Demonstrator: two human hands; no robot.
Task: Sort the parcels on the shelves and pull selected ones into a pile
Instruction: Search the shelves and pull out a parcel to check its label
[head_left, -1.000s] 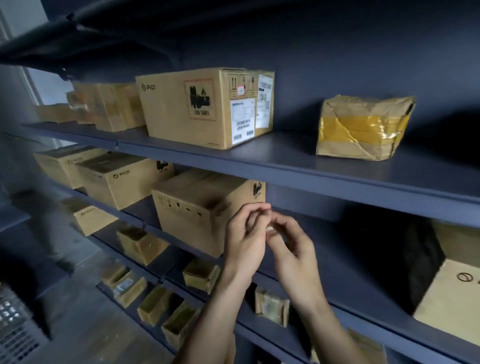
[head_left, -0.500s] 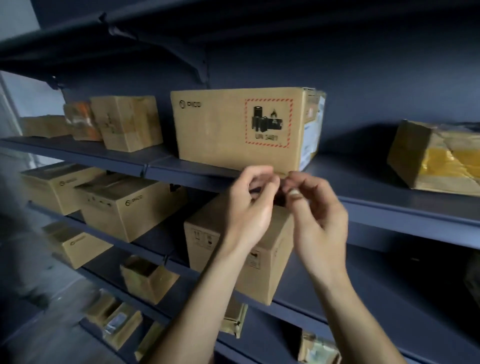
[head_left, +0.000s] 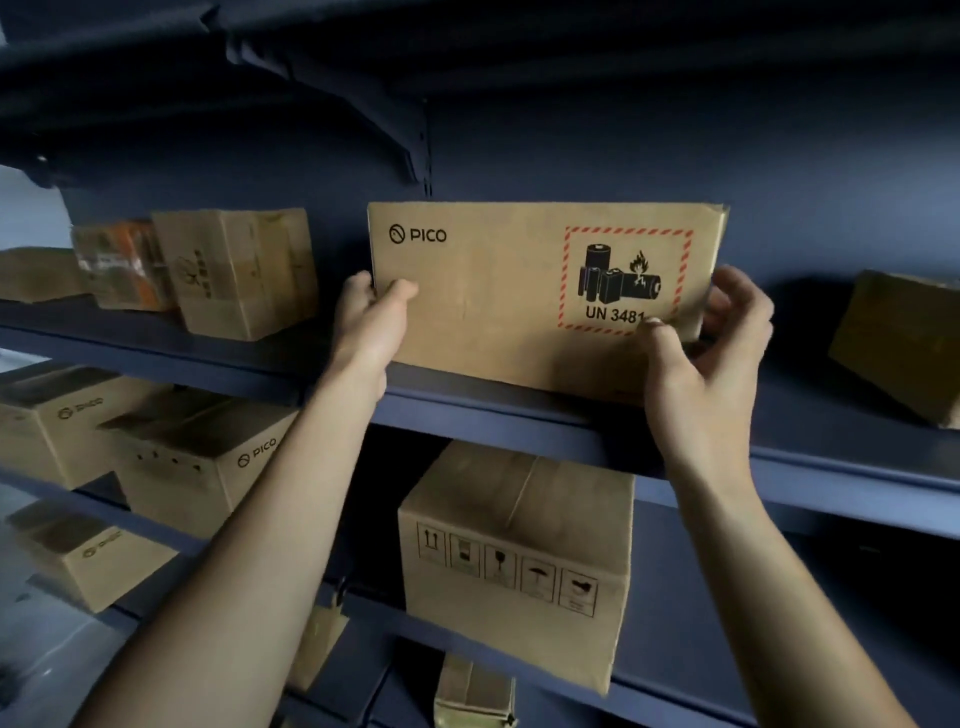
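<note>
Hands, two, bare, reached up from 6 o'clock. Left hand (head_left: 371, 322) grasped the 9 o'clock end of the PICO carton (head_left: 483, 301), with the thumb flat on the front face and the fingers wrapped behind the edge. Right hand (head_left: 711, 353) grasped the 3 o'clock end, with the thumb tip on the front face at the lower corner of the red-hatched UN 3481 label (head_left: 623, 280) and the fingers curled round the side.

PICO carton stood at the front lip of the upper shelf (head_left: 519, 410), long face toward the camera, centre of view. Symbol-marked carton (head_left: 519, 545) sat one level down, at 6 o'clock of it. Second branded carton (head_left: 208, 457) lay at 8 o'clock on that lower level.

On the upper shelf at 9 o'clock stood a plain carton (head_left: 244, 270) and an orange-taped parcel (head_left: 122, 265), apart from the held carton. Brown parcel (head_left: 904, 343) sat at 3 o'clock, cut by the frame edge. Dark blue back panel (head_left: 675, 156) closed the rear.
</note>
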